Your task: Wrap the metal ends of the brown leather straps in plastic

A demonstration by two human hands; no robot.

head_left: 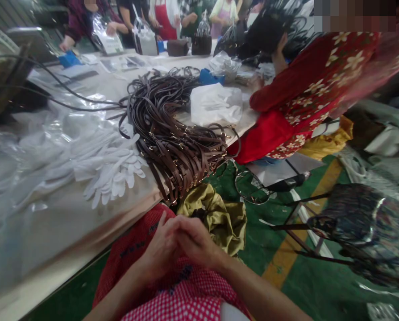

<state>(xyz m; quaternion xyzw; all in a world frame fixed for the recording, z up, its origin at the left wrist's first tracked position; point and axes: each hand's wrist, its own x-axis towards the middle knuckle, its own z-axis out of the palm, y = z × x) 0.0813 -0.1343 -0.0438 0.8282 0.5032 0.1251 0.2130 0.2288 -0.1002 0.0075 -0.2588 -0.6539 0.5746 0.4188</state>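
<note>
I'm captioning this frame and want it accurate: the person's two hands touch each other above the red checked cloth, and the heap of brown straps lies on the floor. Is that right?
The location is wrong: the head view shows the heap of brown straps on the table. The left hand and right hand do touch above the red checked cloth.

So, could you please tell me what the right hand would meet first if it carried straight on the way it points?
Most likely the left hand: the right hand seems to rest against it, though exact contact is hard to judge.
</note>
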